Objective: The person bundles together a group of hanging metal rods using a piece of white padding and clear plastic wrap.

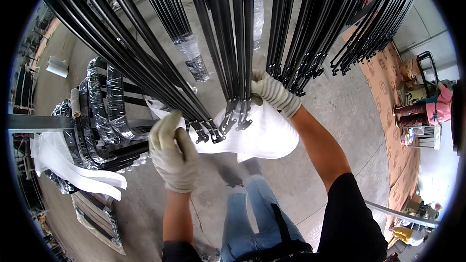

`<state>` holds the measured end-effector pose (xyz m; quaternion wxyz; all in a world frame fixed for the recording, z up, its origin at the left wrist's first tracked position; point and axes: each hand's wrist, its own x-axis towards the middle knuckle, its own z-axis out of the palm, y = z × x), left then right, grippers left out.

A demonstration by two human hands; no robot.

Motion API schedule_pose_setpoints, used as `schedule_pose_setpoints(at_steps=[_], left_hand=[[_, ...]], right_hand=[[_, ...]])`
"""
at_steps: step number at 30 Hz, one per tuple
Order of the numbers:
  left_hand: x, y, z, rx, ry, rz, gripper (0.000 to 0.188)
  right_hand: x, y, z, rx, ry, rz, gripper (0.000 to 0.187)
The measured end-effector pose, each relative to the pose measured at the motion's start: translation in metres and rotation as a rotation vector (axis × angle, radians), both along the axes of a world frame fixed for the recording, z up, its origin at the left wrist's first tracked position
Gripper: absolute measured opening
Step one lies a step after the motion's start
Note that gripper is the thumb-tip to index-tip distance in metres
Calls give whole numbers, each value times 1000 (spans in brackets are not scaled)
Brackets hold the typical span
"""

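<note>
White foam (272,138): thin floppy sheet, bulging out behind the middle bars' lower ends
Black bars (224,29): slim, shiny, hung in bunches, brackets at the bottom
Left hand (174,153): gloved, loosely curled by the left bunch, can't tell if it's holding anything
Right hand (275,94): fingers bent at the middle bunch, can't tell if they're gripping bars or foam
Room: concrete floor (349,131) right of the foam
In the way: wrapped frames (116,102) left
Far: cardboard (383,82) along the floor's right edge
</note>
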<state>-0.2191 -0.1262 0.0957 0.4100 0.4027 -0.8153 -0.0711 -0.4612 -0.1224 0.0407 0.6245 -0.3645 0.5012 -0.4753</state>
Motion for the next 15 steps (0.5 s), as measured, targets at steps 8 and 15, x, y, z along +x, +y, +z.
schedule_pose_setpoints(at_steps=[8,15], left_hand=[[31,-46,-49,214,-351,-220,42],[27,-56,-51,64,-513,-199,19]], right_hand=[[10,25,2,-264,21,109,45],[18,21,6,-402,634,157,46]])
